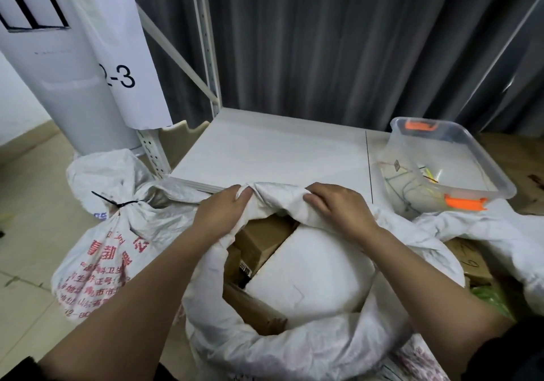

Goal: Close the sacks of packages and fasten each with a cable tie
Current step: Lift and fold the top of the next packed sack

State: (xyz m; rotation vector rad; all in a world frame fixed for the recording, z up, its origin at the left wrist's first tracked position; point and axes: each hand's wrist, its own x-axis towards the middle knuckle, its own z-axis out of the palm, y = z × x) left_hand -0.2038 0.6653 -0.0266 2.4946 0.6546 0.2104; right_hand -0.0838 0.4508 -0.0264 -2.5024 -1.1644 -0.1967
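From the head camera, an open white woven sack (294, 348) stands directly below the viewer, its mouth wide and its far rim pulled up against the front edge of a white shelf board (273, 156). The left hand (220, 209) grips the far rim at the left, fingers curled over the bunched fabric; the right hand (338, 207) grips the same rim just to the right, knuckles up and fingers tucked into a fold. Inside the sack lie a large white padded parcel (312, 265) and brown cardboard boxes (262, 242) pressed against its left side. To the left, on the tiled floor, a second sack (97, 260) with red printing stands already cinched at the neck by a black cable tie (117, 202). At the right end of the shelf board sits a clear plastic bin (459, 156) with orange latches, holding thin coloured ties. Grey curtains (338, 42) hang behind the shelf.
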